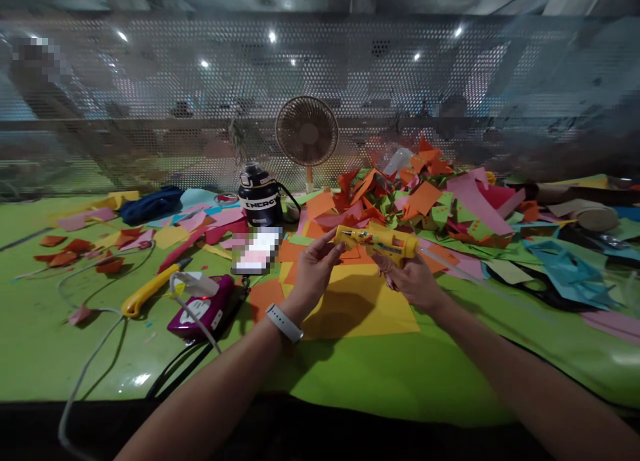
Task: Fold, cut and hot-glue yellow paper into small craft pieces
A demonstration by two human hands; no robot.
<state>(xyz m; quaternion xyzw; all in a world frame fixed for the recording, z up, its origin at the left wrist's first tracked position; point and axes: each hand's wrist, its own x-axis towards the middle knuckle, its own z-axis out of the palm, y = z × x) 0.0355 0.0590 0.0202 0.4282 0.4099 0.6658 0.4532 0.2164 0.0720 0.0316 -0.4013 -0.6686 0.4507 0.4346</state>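
My right hand (413,278) is wrapped round the grip of a yellow hot glue gun (395,242), its nozzle pointing left. A clear glue stick trails out of the gun's back end. Facing it, my left hand (320,264) is closed, thumb and fingers pinching a small yellow piece of paper (344,235) right at the nozzle. Whether the nozzle touches the paper I cannot tell. Below both hands lie a yellow paper sheet (360,308) and orange paper (265,300), with shadows across the yellow sheet.
A purple power strip (200,314) with a white plug, a yellow cutter knife (153,289) and a phone (257,251) lie to the left. Behind stand a dark bottle (260,204) and a fan (307,131). Coloured paper scraps (425,194) pile up at the back right. Cables cross the green table (40,341).
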